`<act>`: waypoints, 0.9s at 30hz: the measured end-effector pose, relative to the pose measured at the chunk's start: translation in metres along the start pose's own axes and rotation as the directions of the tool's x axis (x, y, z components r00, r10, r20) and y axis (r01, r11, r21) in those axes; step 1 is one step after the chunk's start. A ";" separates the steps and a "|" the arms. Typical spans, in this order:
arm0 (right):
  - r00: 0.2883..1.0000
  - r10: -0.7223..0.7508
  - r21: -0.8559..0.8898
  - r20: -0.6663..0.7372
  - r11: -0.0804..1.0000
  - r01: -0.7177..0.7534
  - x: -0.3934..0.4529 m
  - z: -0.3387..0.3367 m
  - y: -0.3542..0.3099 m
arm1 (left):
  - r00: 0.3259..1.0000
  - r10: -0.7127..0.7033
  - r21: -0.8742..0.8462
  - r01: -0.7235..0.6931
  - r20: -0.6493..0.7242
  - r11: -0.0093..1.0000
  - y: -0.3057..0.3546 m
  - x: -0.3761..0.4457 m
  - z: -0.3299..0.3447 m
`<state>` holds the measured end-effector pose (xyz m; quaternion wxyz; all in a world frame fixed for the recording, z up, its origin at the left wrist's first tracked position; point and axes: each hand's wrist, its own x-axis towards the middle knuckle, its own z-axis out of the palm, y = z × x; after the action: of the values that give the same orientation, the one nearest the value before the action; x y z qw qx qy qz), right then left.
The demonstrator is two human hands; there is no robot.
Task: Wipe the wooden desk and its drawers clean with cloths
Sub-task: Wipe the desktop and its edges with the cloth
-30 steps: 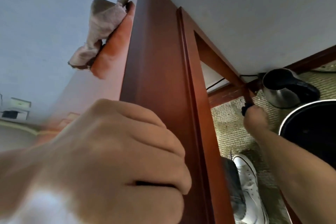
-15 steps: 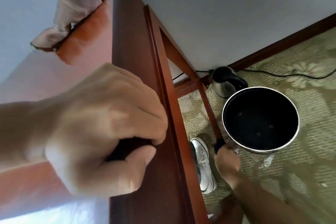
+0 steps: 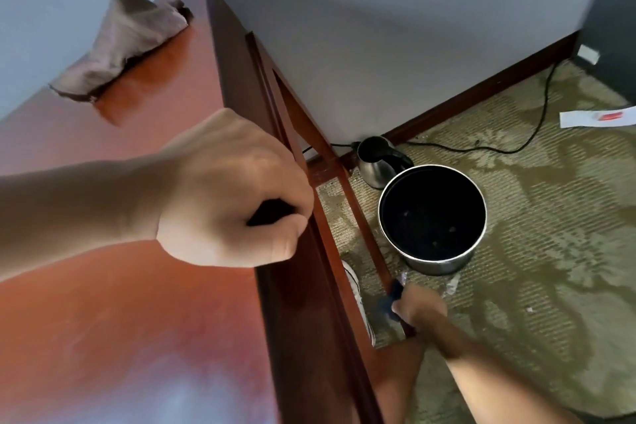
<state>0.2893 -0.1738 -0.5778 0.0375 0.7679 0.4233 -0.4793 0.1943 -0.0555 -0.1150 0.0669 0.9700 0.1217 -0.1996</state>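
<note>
A: Where is the work surface, and what is each hand doing?

B: The glossy reddish-brown wooden desk (image 3: 144, 303) fills the left of the view. The left hand (image 3: 237, 193) is clenched around something dark at the desk's right edge; what that is cannot be told. The right hand (image 3: 418, 306) is low, near the foot of the slim desk leg (image 3: 361, 227), fingers curled around a dark blue cloth (image 3: 390, 299).

A: Progress?

B: Judged from the layout: leg wiping is in hand. A crumpled grey-brown cloth (image 3: 127, 45) rests on the far corner of the top. The top shines, with faint smears near the viewer. No drawers are visible, so their condition cannot be told.

A: Obstructions?

B: A black round bin with a metal rim (image 3: 433, 217) stands just right of the leg. A steel kettle (image 3: 377, 162) sits behind it, its black cord (image 3: 537, 127) trailing over the patterned carpet (image 3: 550, 268). A white shoe (image 3: 358, 296) lies under the desk. The bin crowds access to the leg.
</note>
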 end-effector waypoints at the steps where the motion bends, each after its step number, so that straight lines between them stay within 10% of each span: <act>1: 1.000 0.003 0.081 0.015 0.997 -0.004 -0.002 -0.009 -0.003 | 1.000 -0.004 -0.026 0.004 -0.020 1.000 -0.004 -0.003 0.000; 7: 0.989 -0.149 0.804 -0.011 0.587 0.098 -0.038 -0.086 -0.064 | 0.997 -0.001 0.032 0.004 -0.076 0.999 -0.006 -0.004 -0.002; 13: 0.734 -0.454 0.815 -0.506 0.029 0.579 -0.141 -0.203 -0.148 | 0.976 0.039 -0.030 -0.046 -0.216 0.998 -0.009 -0.008 0.001; 17: 0.518 -0.582 0.509 -0.627 0.198 0.838 -0.188 -0.223 -0.179 | 0.856 -0.042 -0.191 -0.067 -0.515 0.979 -0.015 -0.013 0.009; 27: 0.628 -0.557 0.458 -0.544 0.429 0.778 -0.170 -0.192 -0.147 | 0.941 -0.236 0.062 0.258 -0.244 0.964 -0.138 0.019 -0.027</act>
<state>0.2926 -0.0954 -0.2934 -0.4983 0.5564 0.4973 -0.4413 0.1849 0.0855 -0.1093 -0.0188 0.9659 0.2400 -0.0958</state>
